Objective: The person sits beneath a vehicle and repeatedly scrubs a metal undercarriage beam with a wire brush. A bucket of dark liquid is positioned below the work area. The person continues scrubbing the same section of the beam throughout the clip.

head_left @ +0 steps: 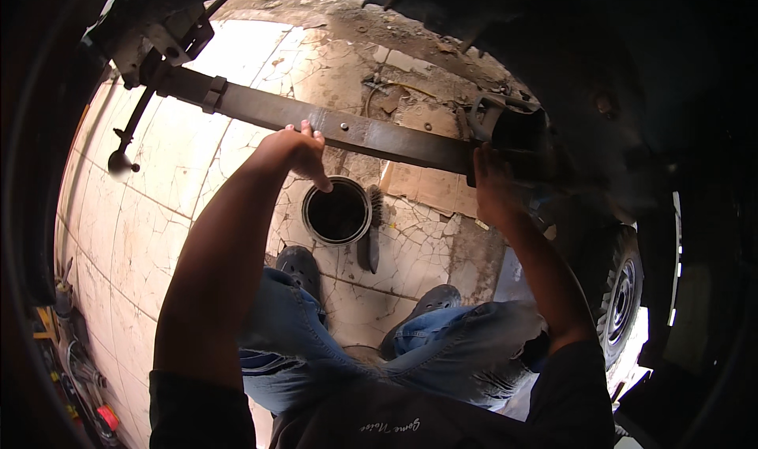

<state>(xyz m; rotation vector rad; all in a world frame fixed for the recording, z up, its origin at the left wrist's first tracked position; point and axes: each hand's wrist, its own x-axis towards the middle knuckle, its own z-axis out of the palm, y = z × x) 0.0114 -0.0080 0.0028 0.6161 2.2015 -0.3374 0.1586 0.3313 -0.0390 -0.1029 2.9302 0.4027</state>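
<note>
A long, dark steel leaf spring [403, 141] spans the view from upper left to right, with a band clamp [214, 95] near its left end and a small bolt head [344, 126] about midway. My left hand [301, 151] lies against the near edge of the spring, left of the bolt. Its fingertips rest on the metal and its thumb points down, apart from the fingers. Farther right, my right hand [494, 185] grips the spring's right part; shadow partly hides those fingers. Below the left thumb, a round dark can [337, 211] stands on the floor with a wire brush [373, 236] beside it.
Vehicle parts hang at the upper left, including a rod with a ball end [119, 163]. A tyre [620, 295] stands at the right. Tools and hoses [83, 370] lie at the lower left. Cardboard [426, 187] covers part of the cracked tiles; my shoes are near the can.
</note>
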